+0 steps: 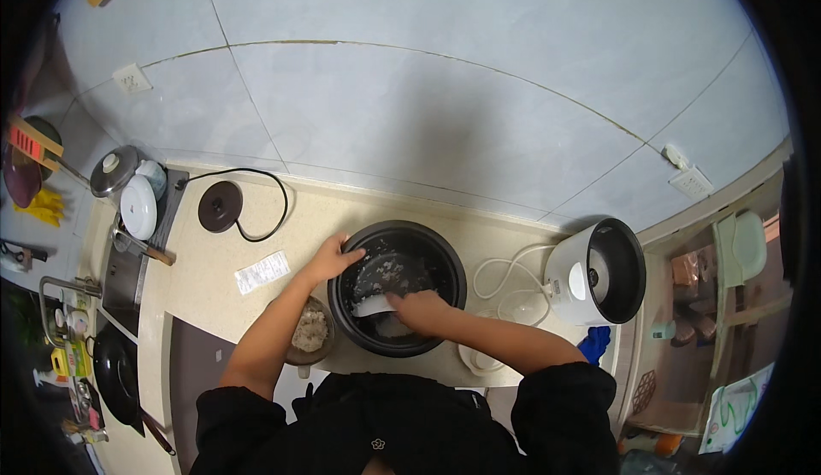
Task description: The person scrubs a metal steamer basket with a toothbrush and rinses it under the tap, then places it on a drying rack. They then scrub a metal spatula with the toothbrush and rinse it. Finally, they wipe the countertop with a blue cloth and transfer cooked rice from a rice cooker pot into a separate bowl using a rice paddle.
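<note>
A dark rice cooker inner pot (455, 274) stands on the counter in front of me, with grains of rice (389, 271) stuck over its bottom and wall. My left hand (330, 261) grips the pot's left rim, thumb on the inner side. Inside the pot, my right hand (423, 312) is closed round a white rice paddle (371, 306), whose blade lies near the left inner wall. Just left of the pot, partly under my left forearm, is a bowl of cooked rice (310, 331).
The white rice cooker body (575, 278) lies tipped at the right, its cable (505, 263) coiled beside it. A brown round kettle base (221, 206) with a black cord and a paper slip (262, 272) lie at the left. Beyond are a sink (125, 278) and a black wok (115, 372).
</note>
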The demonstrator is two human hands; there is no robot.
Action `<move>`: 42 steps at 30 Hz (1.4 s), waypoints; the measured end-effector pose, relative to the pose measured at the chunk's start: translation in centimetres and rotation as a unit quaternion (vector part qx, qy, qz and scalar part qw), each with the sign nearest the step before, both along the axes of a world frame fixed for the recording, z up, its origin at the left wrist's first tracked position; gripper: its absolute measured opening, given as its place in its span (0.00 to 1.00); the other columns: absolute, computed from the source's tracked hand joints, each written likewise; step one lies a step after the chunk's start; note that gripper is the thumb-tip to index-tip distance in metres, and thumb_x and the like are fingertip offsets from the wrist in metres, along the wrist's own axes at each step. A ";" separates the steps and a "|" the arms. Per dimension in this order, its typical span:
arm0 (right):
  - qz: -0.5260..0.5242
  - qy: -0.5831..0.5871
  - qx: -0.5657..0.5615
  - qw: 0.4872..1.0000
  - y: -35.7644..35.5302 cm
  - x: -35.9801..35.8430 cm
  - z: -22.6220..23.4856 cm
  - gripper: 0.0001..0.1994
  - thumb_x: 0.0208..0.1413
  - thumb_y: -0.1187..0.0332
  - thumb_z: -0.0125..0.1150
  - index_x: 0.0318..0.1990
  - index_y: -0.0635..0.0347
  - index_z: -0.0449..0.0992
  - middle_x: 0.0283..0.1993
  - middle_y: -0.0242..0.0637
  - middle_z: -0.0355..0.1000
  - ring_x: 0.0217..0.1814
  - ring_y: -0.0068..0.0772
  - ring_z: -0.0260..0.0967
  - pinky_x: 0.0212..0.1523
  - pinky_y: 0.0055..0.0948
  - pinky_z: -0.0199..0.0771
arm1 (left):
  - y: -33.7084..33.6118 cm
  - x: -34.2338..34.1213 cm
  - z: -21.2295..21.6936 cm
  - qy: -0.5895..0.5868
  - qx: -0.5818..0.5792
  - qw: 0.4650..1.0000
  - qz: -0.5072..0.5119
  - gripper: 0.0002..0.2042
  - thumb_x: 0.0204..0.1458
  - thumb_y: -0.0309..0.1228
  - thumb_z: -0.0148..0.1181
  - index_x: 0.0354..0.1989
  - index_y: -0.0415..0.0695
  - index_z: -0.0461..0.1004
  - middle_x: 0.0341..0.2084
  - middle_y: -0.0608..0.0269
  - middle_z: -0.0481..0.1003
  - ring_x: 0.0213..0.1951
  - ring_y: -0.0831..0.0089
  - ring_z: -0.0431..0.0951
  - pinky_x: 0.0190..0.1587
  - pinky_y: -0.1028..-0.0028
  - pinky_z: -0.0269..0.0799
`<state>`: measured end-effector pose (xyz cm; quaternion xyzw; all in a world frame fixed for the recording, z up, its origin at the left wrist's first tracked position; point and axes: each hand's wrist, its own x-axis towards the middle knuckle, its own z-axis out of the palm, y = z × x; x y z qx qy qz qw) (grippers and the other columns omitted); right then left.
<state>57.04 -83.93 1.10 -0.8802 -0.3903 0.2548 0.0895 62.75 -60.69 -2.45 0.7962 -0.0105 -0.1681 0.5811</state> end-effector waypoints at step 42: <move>-0.227 0.071 0.111 0.965 -3.3 2.2 1.4 0.21 0.54 0.61 0.49 0.54 0.60 0.61 0.34 0.57 0.70 0.36 0.59 0.68 0.39 0.48 0.68 | 11.2 -18.0 3.4 0.038 0.335 0.925 0.175 0.24 0.46 0.28 0.57 0.52 0.37 0.58 0.32 0.42 0.70 0.31 0.54 0.76 0.31 0.65 0.74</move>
